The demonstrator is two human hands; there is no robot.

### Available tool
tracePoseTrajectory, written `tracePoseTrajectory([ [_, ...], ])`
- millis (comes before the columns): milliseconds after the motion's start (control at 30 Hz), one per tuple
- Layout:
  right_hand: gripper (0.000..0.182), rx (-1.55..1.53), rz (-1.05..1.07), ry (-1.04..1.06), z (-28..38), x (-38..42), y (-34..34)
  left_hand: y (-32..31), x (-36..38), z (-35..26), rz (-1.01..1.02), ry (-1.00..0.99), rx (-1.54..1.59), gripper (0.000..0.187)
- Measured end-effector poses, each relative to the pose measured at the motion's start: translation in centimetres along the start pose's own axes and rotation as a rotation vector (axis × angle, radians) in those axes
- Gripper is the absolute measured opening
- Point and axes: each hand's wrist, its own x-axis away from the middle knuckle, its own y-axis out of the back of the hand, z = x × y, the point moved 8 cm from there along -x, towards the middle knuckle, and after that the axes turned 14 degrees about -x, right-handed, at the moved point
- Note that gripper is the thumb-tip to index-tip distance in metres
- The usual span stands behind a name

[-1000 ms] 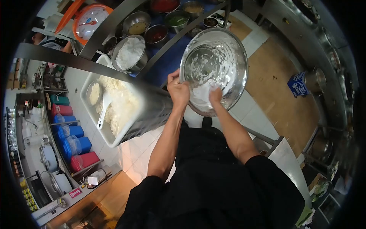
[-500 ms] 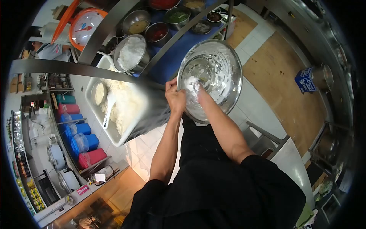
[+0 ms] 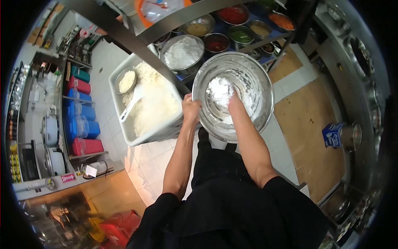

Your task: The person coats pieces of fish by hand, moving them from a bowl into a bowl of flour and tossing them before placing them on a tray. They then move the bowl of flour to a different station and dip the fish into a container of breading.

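A large shiny mixing bowl point(image 3: 260, 89) is held in front of my body, its open side tipped toward me. My left hand point(image 3: 190, 108) is closed around the bowl's left rim. Inside the bowl, my right hand point(image 3: 234, 101) reaches down beside a heap of white powder point(image 3: 219, 89); its fingers are mostly hidden. White smears coat the bowl's inner wall. Just beyond the rim, a smaller metal bowl point(image 3: 198, 63) full of white powder stands on the shelf.
To the left is a deep white tub point(image 3: 146, 139) of pale crumbly food, with a white scoop point(image 3: 132, 106) and a small bowl point(image 3: 132, 71) in it. Several bowls of ingredients stand on a blue shelf behind a metal rail point(image 3: 178, 16). A blue box point(image 3: 333, 135) lies at right.
The view has shifted, so the tub and shelf bowls appear further right. The white powder in the mixing bowl shows as a larger heap. My left hand still grips the rim.
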Motion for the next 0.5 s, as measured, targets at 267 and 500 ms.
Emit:
tracePoseTrajectory([
  [267,0.020,0.452,0.111,0.164,1.2,-14.4,3.3,-0.5,-1.3,1.3,0.103,0.137,0.098,0.015],
  [500,0.032,0.151,-0.067,-0.023,-2.1,-23.3,5.4,0.6,-0.6,-0.2,0.099,0.100,0.071,0.017],
])
